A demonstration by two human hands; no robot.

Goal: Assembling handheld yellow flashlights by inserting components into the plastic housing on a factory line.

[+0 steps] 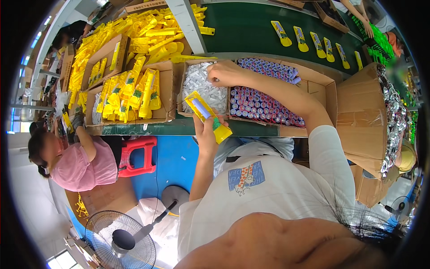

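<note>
My left hand (205,134) grips a yellow plastic housing (222,134) in front of the boxes, tilted, its hollow side up. Inside it lie a purple cylindrical battery (203,108) and a small green circuit board (216,123). My right hand (223,73) is at the far edge of a cardboard box of small white pieces (197,80), its fingers curled down and closed. Whatever they hold is hidden. Beneath my right forearm, a box of upright purple batteries (264,101) stands beside the white pieces.
Left is a box of yellow housings (134,96), with a large yellow heap (152,33) behind. Housings with batteries (316,44) lie on the green belt (237,27). A carton of silvery parts (363,112) stands right. A person in pink (80,163), a red stool (139,156) and a fan (122,239) are left.
</note>
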